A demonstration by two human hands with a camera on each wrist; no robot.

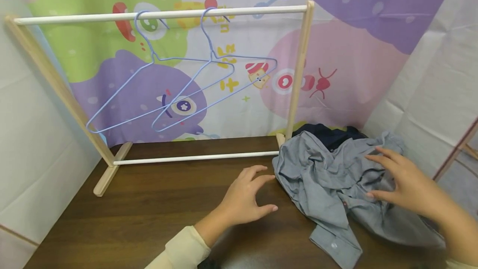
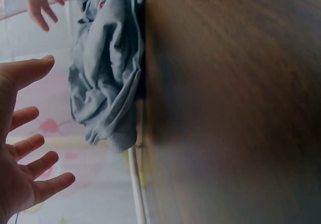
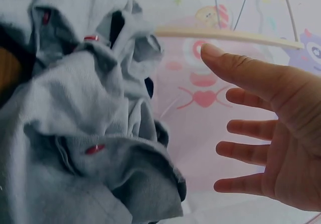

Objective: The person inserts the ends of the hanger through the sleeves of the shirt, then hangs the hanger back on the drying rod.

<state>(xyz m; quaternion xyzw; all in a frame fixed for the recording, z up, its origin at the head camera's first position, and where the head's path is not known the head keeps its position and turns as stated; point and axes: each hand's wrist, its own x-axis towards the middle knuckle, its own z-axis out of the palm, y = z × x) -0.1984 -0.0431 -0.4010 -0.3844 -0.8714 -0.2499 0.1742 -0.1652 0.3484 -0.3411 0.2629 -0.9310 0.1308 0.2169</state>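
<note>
A crumpled grey shirt (image 1: 317,177) lies in a heap on the right of the table, one cuffed sleeve stretched toward the front. Red buttons (image 3: 95,148) show on it in the right wrist view. My left hand (image 1: 242,198) hovers just left of the shirt, fingers spread and holding nothing. Over the shirt's right side is my right hand (image 1: 407,182), its fingers apart and thumb out; the right wrist view shows a gap between this hand and the cloth. Behind the grey shirt a dark navy garment (image 1: 325,134) is partly hidden.
A wooden rack (image 1: 298,74) with a white top rail (image 1: 257,11) stands at the back. Two blue wire hangers, one left (image 1: 119,94) and one right (image 1: 246,92), hang bare from it. Behind is a cartoon-printed curtain (image 1: 336,82); white cloth walls flank the brown table (image 1: 149,219).
</note>
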